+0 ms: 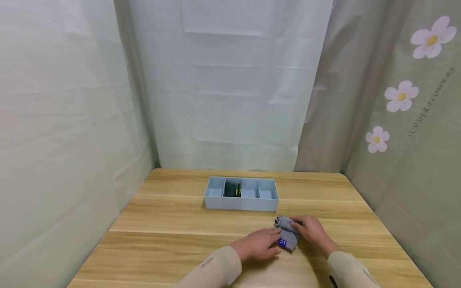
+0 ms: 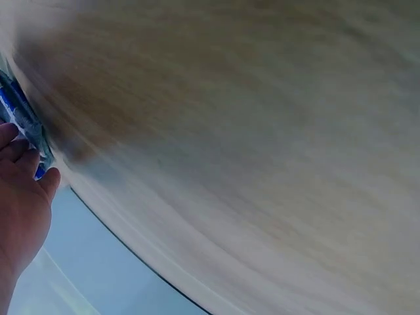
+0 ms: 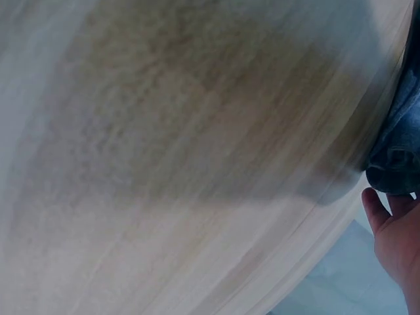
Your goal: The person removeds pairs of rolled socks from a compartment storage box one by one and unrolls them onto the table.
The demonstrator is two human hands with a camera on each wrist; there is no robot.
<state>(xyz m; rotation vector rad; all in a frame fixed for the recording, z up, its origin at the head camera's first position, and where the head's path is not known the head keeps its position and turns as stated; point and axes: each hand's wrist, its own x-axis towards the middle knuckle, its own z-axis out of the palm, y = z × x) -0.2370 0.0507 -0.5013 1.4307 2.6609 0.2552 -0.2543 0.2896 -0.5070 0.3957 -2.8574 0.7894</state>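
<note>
A grey ribbed sock (image 1: 288, 236), with a blue patch lettered in white, lies on the table in front of me. Its far end is rolled up, while the near end with the patch lies flat. My right hand (image 1: 312, 231) grips the roll between thumb and fingers from the right. From the other side, my left hand (image 1: 260, 243) touches the sock's left edge with its fingers extended. In the left wrist view the left hand (image 2: 25, 203) shows at the left border. The right wrist view catches the right hand (image 3: 397, 246) against the dark-looking sock (image 3: 400, 147).
Beyond the hands stands a pale blue box (image 1: 241, 204) with several compartments in a row. A dark green bundle (image 1: 230, 189) with yellow marks sits in its second compartment from the left. Pale curtains enclose the wooden table (image 1: 162, 240) at the back and both sides.
</note>
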